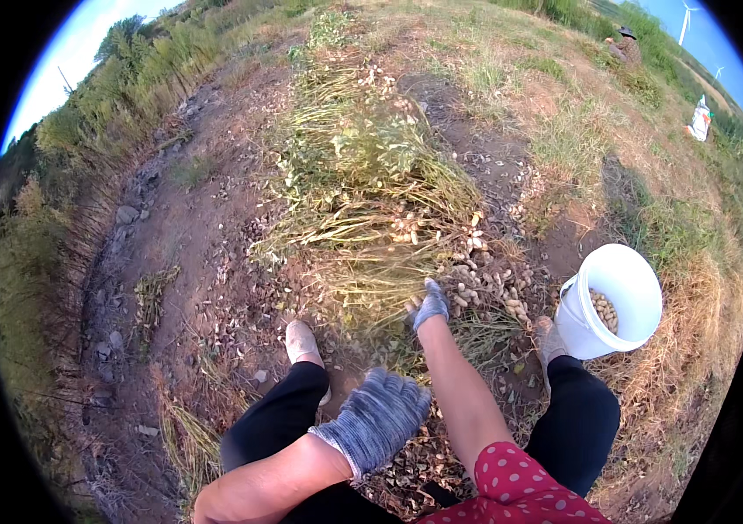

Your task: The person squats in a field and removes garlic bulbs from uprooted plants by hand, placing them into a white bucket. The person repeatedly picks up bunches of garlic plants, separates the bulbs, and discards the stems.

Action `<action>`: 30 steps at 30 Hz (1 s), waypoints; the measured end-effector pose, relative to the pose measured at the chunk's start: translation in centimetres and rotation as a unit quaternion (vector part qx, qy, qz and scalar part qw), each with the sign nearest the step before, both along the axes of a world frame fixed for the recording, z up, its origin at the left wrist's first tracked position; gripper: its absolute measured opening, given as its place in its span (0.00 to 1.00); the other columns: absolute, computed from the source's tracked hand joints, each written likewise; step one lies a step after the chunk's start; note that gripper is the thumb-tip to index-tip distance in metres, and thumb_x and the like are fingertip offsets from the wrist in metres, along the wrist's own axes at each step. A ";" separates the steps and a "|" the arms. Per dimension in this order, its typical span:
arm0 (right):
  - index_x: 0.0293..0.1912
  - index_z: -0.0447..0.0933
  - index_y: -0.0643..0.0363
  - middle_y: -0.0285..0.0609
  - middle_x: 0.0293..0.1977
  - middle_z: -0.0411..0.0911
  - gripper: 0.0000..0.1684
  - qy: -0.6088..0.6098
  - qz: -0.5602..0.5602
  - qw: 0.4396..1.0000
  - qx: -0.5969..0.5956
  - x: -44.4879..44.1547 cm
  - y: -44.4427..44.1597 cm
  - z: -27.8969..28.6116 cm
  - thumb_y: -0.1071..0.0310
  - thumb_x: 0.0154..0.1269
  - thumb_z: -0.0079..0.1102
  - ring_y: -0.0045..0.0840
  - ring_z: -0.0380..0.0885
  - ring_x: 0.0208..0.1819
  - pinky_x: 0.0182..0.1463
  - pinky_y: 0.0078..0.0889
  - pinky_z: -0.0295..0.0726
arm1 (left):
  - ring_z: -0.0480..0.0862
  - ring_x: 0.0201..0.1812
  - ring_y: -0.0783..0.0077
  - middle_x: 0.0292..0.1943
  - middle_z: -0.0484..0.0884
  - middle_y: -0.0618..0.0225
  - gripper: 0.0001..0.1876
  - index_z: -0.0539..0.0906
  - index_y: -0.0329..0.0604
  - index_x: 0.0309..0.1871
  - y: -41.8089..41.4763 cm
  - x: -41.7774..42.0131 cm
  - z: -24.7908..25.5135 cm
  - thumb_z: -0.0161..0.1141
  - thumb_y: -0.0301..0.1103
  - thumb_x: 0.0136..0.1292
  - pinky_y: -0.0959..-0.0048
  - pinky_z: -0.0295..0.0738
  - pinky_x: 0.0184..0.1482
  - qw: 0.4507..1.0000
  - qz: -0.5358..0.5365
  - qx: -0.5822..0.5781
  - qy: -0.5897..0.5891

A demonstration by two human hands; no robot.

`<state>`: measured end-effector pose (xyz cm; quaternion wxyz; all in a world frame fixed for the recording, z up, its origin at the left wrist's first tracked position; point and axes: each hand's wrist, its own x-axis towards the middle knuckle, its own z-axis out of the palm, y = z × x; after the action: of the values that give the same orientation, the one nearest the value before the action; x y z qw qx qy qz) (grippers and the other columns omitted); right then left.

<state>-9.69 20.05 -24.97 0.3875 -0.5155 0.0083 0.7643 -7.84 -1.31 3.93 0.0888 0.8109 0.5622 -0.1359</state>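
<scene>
A long heap of pulled peanut plants (pixel 371 196) lies before me, stems to the left and clusters of pods (pixel 473 285) to the right. My right hand (pixel 429 305), in a grey glove, reaches to the near edge of the heap, at the stems beside the pods; its grip on them is unclear. My left hand (pixel 381 416), in a grey knitted glove, is nearer my body over the ground between my legs, fingers curled, its palm hidden. To the right of the pods a white plastic bucket (pixel 643 295) stands tilted, with loose peanuts (pixel 604 311) inside.
My shoes (pixel 301 340) rest on either side of the near plants, the right one against the bucket. Stones (pixel 127 215) and brush border the left side. Far right, another person (pixel 628 49) is low among plants, and a white sack (pixel 699 121) stands on the slope.
</scene>
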 end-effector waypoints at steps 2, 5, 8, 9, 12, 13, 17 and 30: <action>0.36 0.71 0.53 0.36 0.29 0.68 0.16 0.034 -0.015 0.999 0.018 1.1 -0.3 0.6 0.54 0.58 0.63 0.29 0.73 0.32 0.43 0.46 0.78 | 0.76 0.42 0.62 0.39 0.76 0.60 0.24 0.73 0.37 0.55 0.1 -0.4 0.2 0.55 0.40 0.57 0.61 0.68 0.45 1.000 0.003 0.001 -0.003; 0.49 0.71 0.54 0.40 0.41 0.71 0.21 0.002 0.043 0.998 0.048 3.9 -1.2 3.1 0.58 0.58 0.63 0.29 0.73 0.39 0.36 0.34 0.81 | 0.77 0.42 0.60 0.39 0.76 0.60 0.24 0.73 0.38 0.55 0.8 -0.8 0.0 0.56 0.40 0.57 0.61 0.69 0.45 0.999 0.028 0.013 -0.015; 0.45 0.72 0.57 0.39 0.37 0.72 0.18 -0.012 0.055 0.995 0.083 5.7 -1.8 5.7 0.59 0.58 0.63 0.27 0.73 0.35 0.29 0.30 0.81 | 0.77 0.44 0.57 0.42 0.76 0.58 0.25 0.72 0.39 0.56 1.2 -1.5 0.8 0.59 0.38 0.54 0.60 0.69 0.48 0.994 0.081 0.034 -0.064; 0.44 0.73 0.57 0.40 0.37 0.72 0.18 -0.014 0.067 0.992 0.105 6.5 -1.8 6.5 0.59 0.58 0.63 0.27 0.73 0.35 0.28 0.30 0.81 | 0.77 0.44 0.55 0.42 0.77 0.56 0.26 0.72 0.38 0.56 1.4 -1.9 0.9 0.60 0.37 0.53 0.59 0.70 0.49 0.990 0.079 0.077 -0.090; 0.40 0.75 0.54 0.35 0.32 0.74 0.12 -0.100 0.062 0.984 0.130 8.3 -4.3 13.3 0.60 0.58 0.61 0.25 0.73 0.32 0.34 0.33 0.76 | 0.77 0.45 0.51 0.43 0.77 0.52 0.28 0.70 0.37 0.58 2.0 -2.3 2.0 0.60 0.39 0.54 0.57 0.70 0.50 0.978 0.144 0.066 -0.133; 0.39 0.75 0.54 0.35 0.33 0.74 0.11 -0.137 0.067 0.979 0.136 9.1 -4.6 14.6 0.61 0.58 0.61 0.25 0.73 0.32 0.35 0.32 0.75 | 0.77 0.45 0.50 0.44 0.77 0.51 0.28 0.70 0.37 0.58 2.2 -2.4 2.2 0.60 0.40 0.54 0.57 0.71 0.50 0.973 0.159 0.075 -0.147; 0.30 0.73 0.53 0.31 0.24 0.71 0.05 -0.117 0.071 0.951 0.278 12.1 -6.7 14.5 0.66 0.57 0.61 0.19 0.67 0.26 0.37 0.25 0.69 | 0.76 0.50 0.48 0.49 0.77 0.47 0.31 0.67 0.38 0.61 2.8 -2.3 2.2 0.60 0.43 0.57 0.57 0.71 0.53 0.967 0.210 0.052 -0.135; 0.37 0.70 0.63 0.33 0.25 0.70 0.10 -0.284 0.121 0.791 0.529 15.6 -11.9 22.2 0.69 0.61 0.59 0.16 0.66 0.25 0.29 0.25 0.67 | 0.72 0.61 0.53 0.59 0.72 0.48 0.44 0.65 0.34 0.64 3.6 -4.4 0.2 0.61 0.61 0.55 0.63 0.67 0.61 0.903 0.312 0.110 -0.273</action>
<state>5.87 8.16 -2.78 0.4891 -0.4208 -0.5696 0.5091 -12.26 2.28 4.15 0.1873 0.6038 0.7517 0.1881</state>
